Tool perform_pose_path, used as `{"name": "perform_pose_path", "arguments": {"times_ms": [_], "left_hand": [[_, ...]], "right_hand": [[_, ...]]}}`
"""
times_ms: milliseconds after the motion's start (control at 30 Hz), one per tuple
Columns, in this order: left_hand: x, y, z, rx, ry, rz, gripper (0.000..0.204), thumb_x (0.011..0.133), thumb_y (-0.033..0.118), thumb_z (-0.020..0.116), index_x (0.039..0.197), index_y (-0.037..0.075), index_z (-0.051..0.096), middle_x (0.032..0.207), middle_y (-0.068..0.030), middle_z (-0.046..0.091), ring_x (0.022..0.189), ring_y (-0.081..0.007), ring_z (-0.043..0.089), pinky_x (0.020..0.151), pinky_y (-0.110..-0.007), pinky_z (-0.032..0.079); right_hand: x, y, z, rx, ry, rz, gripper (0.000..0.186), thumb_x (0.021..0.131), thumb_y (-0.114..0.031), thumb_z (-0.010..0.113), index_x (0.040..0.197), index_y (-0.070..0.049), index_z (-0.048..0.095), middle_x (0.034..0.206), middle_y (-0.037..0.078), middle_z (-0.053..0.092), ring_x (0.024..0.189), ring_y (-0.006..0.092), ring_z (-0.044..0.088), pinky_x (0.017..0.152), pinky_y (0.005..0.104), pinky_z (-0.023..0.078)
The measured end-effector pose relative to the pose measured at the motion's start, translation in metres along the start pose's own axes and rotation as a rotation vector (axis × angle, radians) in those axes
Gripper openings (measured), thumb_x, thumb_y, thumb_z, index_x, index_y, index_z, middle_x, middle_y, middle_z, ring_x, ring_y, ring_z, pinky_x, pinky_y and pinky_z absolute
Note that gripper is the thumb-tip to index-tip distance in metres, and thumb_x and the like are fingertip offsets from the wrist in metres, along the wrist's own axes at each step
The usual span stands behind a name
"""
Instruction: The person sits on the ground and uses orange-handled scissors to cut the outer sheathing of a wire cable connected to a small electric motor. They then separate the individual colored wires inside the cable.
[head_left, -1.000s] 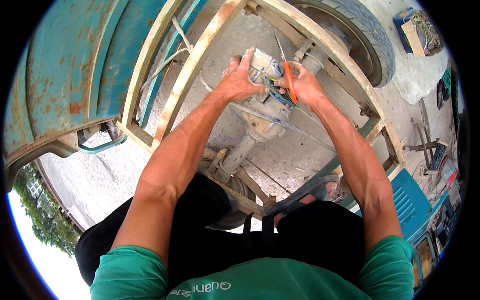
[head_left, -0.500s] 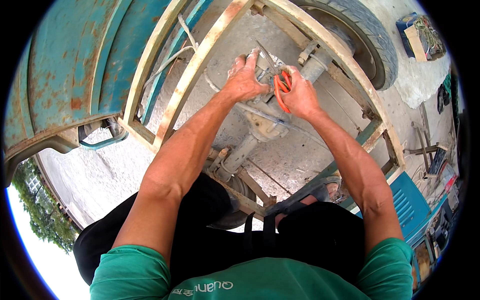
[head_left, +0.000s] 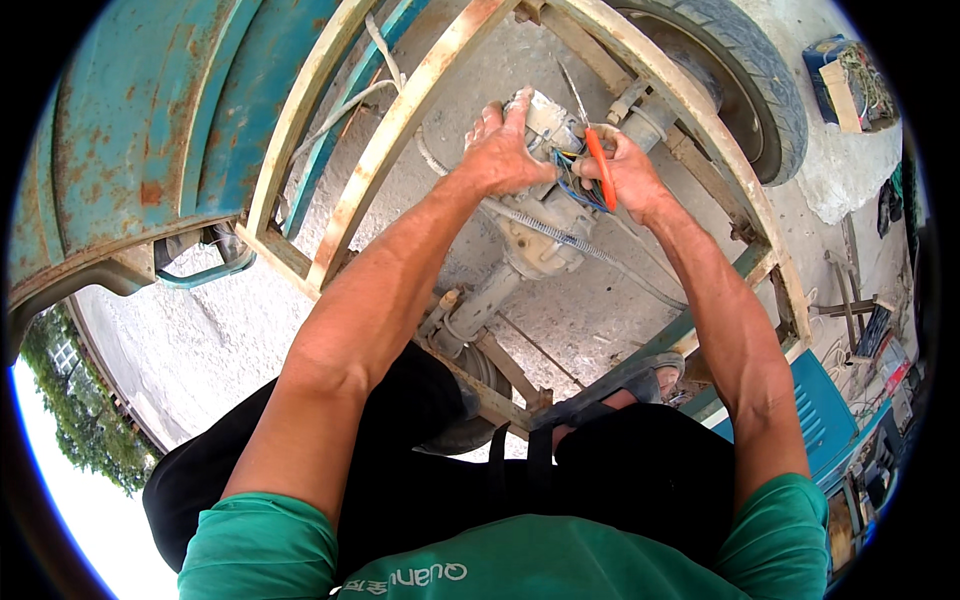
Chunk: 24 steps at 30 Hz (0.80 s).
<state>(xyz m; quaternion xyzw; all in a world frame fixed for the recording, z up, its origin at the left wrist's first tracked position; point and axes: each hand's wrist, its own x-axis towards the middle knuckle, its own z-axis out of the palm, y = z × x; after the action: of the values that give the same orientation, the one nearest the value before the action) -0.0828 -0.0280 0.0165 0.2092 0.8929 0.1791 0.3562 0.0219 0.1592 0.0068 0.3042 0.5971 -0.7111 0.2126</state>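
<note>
My right hand [head_left: 630,175] is closed around the orange handles of a pair of scissors [head_left: 597,160]. Their slim blades point up and away, past the box. A bundle of thin coloured wires [head_left: 567,163], blue and yellow among them, runs beside the right fingers; whether those fingers also pinch a wire I cannot tell. My left hand [head_left: 503,155] grips a dusty grey box [head_left: 548,120] from its left side, fingers over the far part and thumb near the wires. Below the wires lies the grey axle housing [head_left: 540,250], crossed by a ribbed hose [head_left: 555,236].
A worn metal frame [head_left: 405,115] surrounds the axle. To its left is a rusty teal body panel [head_left: 130,130]. A tyre [head_left: 770,110] stands at the far right, beyond it a box of tangled wires [head_left: 850,85]. A teal louvred panel [head_left: 820,400] lies at right.
The scissors have turned more upright and shifted right with my right hand. Coloured wires now show between my hands. My left hand has moved slightly right on the box.
</note>
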Motion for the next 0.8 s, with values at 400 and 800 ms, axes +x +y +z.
{"name": "perform_pose_path", "arguments": {"times_ms": [400,800], "left_hand": [[0.000,0.004,-0.001,-0.140,-0.024,-0.059,0.120,0.066,0.042,0.084,0.164,0.018,0.019,0.154,-0.0308,0.031,0.143,-0.0499,0.034,0.121,-0.052,0.029],[-0.001,0.003,0.006,-0.117,0.034,-0.036,0.116,0.065,0.042,0.083,0.162,0.018,0.024,0.153,-0.0310,0.033,0.142,-0.0497,0.035,0.120,-0.051,0.029]], "right_hand": [[0.002,0.000,0.000,0.132,-0.007,0.008,0.061,0.080,-0.003,0.075,0.135,0.004,0.051,0.083,0.003,0.064,0.068,0.0112,0.060,0.060,0.0269,0.048],[0.006,-0.004,-0.006,-0.016,0.007,0.069,0.069,0.077,-0.007,0.079,0.140,0.002,0.052,0.097,0.008,0.068,0.078,0.0158,0.065,0.071,0.0299,0.053]]}}
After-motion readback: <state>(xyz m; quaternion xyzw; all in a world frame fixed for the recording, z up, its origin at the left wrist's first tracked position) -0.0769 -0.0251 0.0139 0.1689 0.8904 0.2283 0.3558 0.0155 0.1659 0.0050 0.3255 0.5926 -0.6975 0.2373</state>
